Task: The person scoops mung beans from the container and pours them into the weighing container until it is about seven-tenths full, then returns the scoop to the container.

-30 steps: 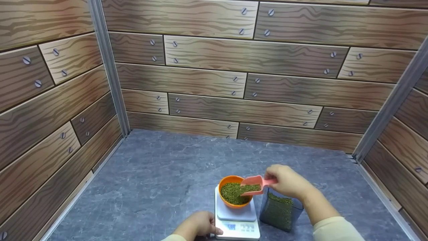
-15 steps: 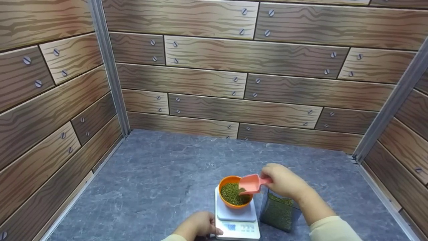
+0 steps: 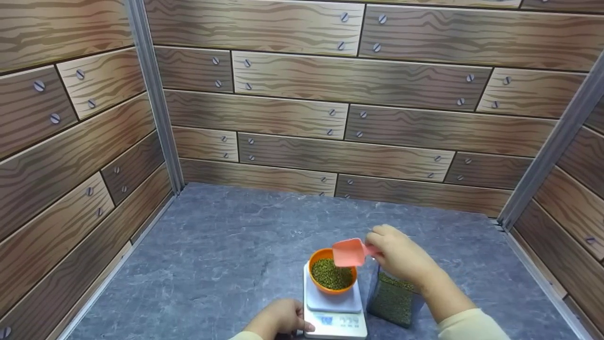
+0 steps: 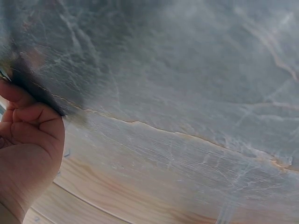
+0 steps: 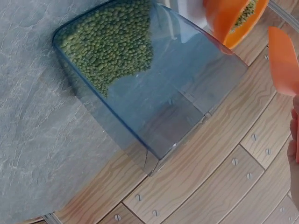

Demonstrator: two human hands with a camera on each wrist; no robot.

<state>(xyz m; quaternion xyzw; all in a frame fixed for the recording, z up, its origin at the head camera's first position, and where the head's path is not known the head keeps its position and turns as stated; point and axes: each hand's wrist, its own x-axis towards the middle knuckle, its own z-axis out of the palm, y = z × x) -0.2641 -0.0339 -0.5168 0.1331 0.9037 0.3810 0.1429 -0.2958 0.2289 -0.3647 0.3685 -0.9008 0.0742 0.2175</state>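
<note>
A white digital kitchen scale carries an orange bowl with green mung beans inside. My left hand grips the scale's near left corner, thumb on top and fingers curled at the side. My right hand holds a pink scoop by its handle. The scoop is tipped over the bowl's far right rim, and its visible surface shows no beans. In the right wrist view, the scoop stands near the bowl. The scale's display is too blurred to read.
A clear bluish plastic container, part full of mung beans, stands right of the scale, below my right forearm. Grey marble-patterned tabletop surrounds them. Wood-patterned walls with metal corner strips enclose the back and sides.
The scoop held beans over the bowl; it has tilted and emptied into it. My right hand has risen and shifted slightly left with the scoop. My left hand stays on the scale.
</note>
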